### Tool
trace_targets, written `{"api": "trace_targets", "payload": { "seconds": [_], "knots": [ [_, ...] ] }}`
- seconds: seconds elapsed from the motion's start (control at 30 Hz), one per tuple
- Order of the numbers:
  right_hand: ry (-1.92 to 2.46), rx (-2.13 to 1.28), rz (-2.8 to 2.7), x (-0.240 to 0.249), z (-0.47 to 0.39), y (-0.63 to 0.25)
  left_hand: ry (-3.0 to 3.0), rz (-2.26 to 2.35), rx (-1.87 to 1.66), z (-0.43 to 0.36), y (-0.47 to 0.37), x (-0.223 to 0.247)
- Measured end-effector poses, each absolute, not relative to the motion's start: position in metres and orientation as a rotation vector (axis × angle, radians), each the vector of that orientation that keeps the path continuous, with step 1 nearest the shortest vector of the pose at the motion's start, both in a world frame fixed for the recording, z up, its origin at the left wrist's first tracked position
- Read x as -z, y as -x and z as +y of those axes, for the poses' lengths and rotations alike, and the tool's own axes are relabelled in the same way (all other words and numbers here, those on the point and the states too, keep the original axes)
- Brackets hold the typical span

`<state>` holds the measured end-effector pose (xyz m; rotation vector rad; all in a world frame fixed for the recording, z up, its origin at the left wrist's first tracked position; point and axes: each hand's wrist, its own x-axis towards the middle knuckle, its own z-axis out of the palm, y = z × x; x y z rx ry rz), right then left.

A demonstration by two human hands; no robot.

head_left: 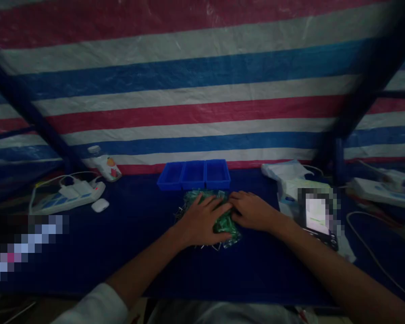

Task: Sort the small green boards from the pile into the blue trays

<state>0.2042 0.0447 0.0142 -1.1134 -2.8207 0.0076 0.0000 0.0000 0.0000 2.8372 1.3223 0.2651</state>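
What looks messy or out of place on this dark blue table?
The green parts lie in a loose heap under both hands, left hand and right hand, with wire legs sticking out, not sorted into the blue trays behind.

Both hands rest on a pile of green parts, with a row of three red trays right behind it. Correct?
Not quite: the three trays are blue, not red, as the head view shows. Both the left hand and right hand do rest on the green parts.

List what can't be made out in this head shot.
- Green parts: head view, mostly under left hand and right hand; too dim and small to identify.
- Blue trays: contents lost in the dark.
- Bottle: label too small.
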Motion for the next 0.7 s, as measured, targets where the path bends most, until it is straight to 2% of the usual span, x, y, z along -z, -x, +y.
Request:
{"api": "trace_targets", "payload": {
  "seconds": [0.27,0.4,0.57,0.7],
  "knots": [
    [0.936,0.002,-2.842,-0.026,0.056,-0.211,-2.809,1.306,-0.248,0.001,0.017,-0.006],
    [0.946,-0.138,-2.692,-0.043,0.064,-0.224,-2.794,1.301,-0.286,0.003,0.018,-0.008],
    [0.975,-0.532,-2.303,-0.055,0.063,-0.220,-2.662,1.327,-0.699,0.014,0.013,-0.019],
    [0.948,-0.773,-2.057,-0.047,0.058,-0.200,-2.336,1.303,-1.064,0.030,0.004,-0.027]
  ]
}}
